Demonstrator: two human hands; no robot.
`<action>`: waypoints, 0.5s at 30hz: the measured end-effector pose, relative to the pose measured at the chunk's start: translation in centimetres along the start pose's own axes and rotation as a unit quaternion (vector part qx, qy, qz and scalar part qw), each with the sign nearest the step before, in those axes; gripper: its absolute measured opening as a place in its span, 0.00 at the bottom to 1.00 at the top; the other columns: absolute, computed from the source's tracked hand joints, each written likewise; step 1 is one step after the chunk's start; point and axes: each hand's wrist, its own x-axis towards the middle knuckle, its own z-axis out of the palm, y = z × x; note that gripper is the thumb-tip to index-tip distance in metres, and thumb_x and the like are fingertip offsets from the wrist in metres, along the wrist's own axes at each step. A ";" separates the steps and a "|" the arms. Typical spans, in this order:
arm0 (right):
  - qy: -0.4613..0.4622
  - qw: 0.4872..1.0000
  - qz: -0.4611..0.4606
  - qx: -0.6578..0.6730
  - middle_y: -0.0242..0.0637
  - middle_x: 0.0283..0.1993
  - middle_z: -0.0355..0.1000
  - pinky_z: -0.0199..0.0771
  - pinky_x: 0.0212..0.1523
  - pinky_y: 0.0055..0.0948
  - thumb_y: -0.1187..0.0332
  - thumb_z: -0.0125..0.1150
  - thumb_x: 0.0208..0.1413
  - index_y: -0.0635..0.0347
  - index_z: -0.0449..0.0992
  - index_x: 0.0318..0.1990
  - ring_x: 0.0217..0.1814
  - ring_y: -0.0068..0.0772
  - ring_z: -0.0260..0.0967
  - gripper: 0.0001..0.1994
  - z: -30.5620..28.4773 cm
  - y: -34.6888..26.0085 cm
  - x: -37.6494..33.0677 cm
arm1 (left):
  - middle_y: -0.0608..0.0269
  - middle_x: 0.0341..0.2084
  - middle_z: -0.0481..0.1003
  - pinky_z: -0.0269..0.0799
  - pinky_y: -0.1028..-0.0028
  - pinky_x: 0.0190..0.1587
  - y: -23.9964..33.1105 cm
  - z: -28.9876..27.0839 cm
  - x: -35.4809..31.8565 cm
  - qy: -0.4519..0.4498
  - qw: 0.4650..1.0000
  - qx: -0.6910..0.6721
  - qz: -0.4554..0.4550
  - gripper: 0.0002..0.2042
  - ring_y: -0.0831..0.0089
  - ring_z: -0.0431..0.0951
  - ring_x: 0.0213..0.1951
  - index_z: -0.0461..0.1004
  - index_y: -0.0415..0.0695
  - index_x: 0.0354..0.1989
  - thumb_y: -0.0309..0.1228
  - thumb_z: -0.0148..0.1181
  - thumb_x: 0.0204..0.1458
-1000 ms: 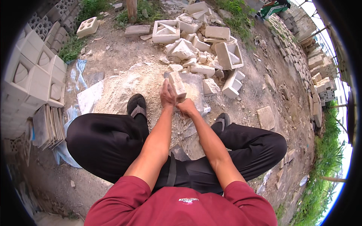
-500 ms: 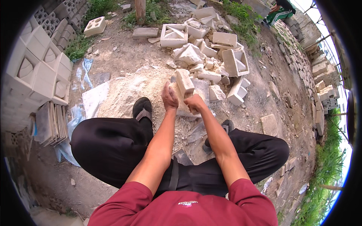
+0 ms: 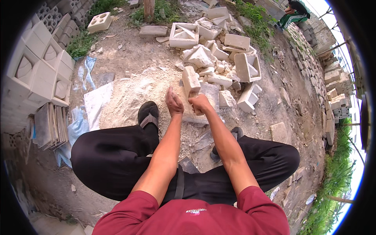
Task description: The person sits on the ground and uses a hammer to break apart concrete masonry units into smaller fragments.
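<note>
My right hand is closed in a fist around the short handle of what looks like a mallet. Its pale, dusty, block-shaped head sticks up just beyond the fist. To its left, my left hand is held cupped with the fingers apart, and nothing shows in it. Both hands hover over a dusty grey slab on the ground, between my feet. A heap of crushed, cream-coloured rubble and powder spreads to the left of the slab.
Broken blocks are piled beyond the slab. Hollow decorative blocks are stacked at the left, above thin boards. A wooden post stands at the back. A person in green trousers is at the far right.
The mallet head has shifted a little away from me and to the left. My left hand has moved slightly left, apart from the mallet. The view has turned a little.
</note>
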 end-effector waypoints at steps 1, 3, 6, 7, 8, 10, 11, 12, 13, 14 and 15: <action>-0.008 1.000 -0.010 0.028 0.45 0.22 0.74 0.75 0.20 0.31 0.66 0.64 0.41 0.73 0.75 0.25 0.19 0.33 0.75 0.14 -0.2 -0.3 -0.4 | 0.38 0.52 0.70 0.62 0.58 0.59 -0.2 0.0 -0.2 0.003 1.000 -0.002 0.007 0.23 0.44 0.69 0.54 0.66 0.34 0.56 0.38 0.35 0.64; 0.012 0.997 -0.067 0.038 0.42 0.21 0.73 0.73 0.18 0.31 0.68 0.64 0.43 0.72 0.74 0.27 0.17 0.31 0.72 0.12 0.1 -1.1 -1.0 | 0.39 0.51 0.70 0.63 0.57 0.58 -0.8 -0.2 -0.4 0.004 1.000 -0.003 0.017 0.21 0.43 0.69 0.54 0.67 0.35 0.56 0.37 0.36 0.63; 0.039 0.995 -0.089 0.006 0.41 0.21 0.72 0.72 0.18 0.32 0.69 0.63 0.43 0.73 0.75 0.31 0.17 0.31 0.71 0.13 1.5 0.4 -1.8 | 0.38 0.51 0.70 0.62 0.57 0.59 -1.4 -0.4 -0.9 0.005 1.000 0.010 0.012 0.22 0.42 0.68 0.54 0.66 0.34 0.56 0.37 0.36 0.64; 0.034 0.997 -0.064 -0.013 0.44 0.21 0.74 0.73 0.20 0.33 0.68 0.64 0.42 0.74 0.76 0.32 0.18 0.33 0.73 0.14 2.0 1.8 -1.8 | 0.38 0.51 0.70 0.62 0.57 0.59 -1.4 -0.2 -0.8 0.003 1.000 0.006 0.014 0.22 0.42 0.68 0.54 0.66 0.34 0.56 0.37 0.36 0.64; 0.026 0.993 -0.021 -0.115 0.49 0.24 0.76 0.76 0.25 0.35 0.65 0.65 0.40 0.75 0.77 0.32 0.23 0.38 0.76 0.17 2.2 3.1 -1.8 | 0.37 0.51 0.70 0.61 0.56 0.59 -1.5 -0.1 -1.0 0.001 1.000 0.009 0.006 0.22 0.42 0.68 0.54 0.66 0.34 0.56 0.38 0.35 0.64; 0.122 0.976 -0.089 -0.156 0.51 0.25 0.76 0.77 0.27 0.35 0.65 0.65 0.39 0.74 0.77 0.29 0.24 0.39 0.77 0.17 0.5 6.5 0.8 | 0.37 0.52 0.69 0.60 0.56 0.61 0.6 2.2 -1.4 -0.019 1.000 -0.021 0.007 0.22 0.42 0.67 0.55 0.66 0.34 0.56 0.38 0.34 0.64; 0.103 0.981 -0.050 -0.155 0.49 0.24 0.76 0.76 0.25 0.35 0.65 0.64 0.39 0.73 0.77 0.29 0.22 0.38 0.76 0.15 -0.4 6.2 1.4 | 0.37 0.52 0.69 0.60 0.56 0.61 1.1 3.0 -1.6 -0.024 0.999 -0.027 0.008 0.22 0.42 0.67 0.55 0.66 0.34 0.56 0.38 0.34 0.64; 0.054 0.995 -0.027 -0.085 0.46 0.22 0.74 0.75 0.23 0.34 0.66 0.64 0.40 0.71 0.77 0.27 0.20 0.36 0.74 0.14 0.0 4.3 0.3 | 0.37 0.52 0.69 0.59 0.56 0.61 0.0 2.1 -1.3 -0.017 1.000 -0.014 0.009 0.22 0.42 0.67 0.56 0.66 0.34 0.56 0.38 0.34 0.64; 0.001 1.000 -0.003 -0.017 0.42 0.21 0.73 0.74 0.20 0.32 0.66 0.64 0.41 0.70 0.76 0.26 0.18 0.33 0.73 0.12 0.2 2.0 -1.4 | 0.37 0.52 0.69 0.59 0.56 0.61 -1.3 0.8 -1.0 -0.007 1.000 0.001 0.010 0.21 0.42 0.66 0.56 0.66 0.34 0.56 0.37 0.34 0.64; 0.022 0.999 -0.026 -0.014 0.41 0.19 0.73 0.74 0.19 0.31 0.65 0.64 0.41 0.70 0.76 0.23 0.17 0.31 0.73 0.13 -0.9 1.7 -1.7 | 0.37 0.53 0.68 0.58 0.56 0.62 -1.0 1.2 -1.3 -0.014 1.000 -0.014 0.009 0.21 0.41 0.66 0.56 0.66 0.35 0.56 0.36 0.34 0.64; 0.038 0.998 -0.046 0.014 0.40 0.19 0.73 0.73 0.19 0.31 0.65 0.64 0.41 0.70 0.76 0.24 0.17 0.30 0.72 0.13 -1.8 1.6 -2.3 | 0.37 0.53 0.68 0.58 0.56 0.62 -1.1 1.1 -1.6 -0.016 1.000 -0.012 0.005 0.21 0.41 0.66 0.56 0.66 0.35 0.56 0.36 0.34 0.64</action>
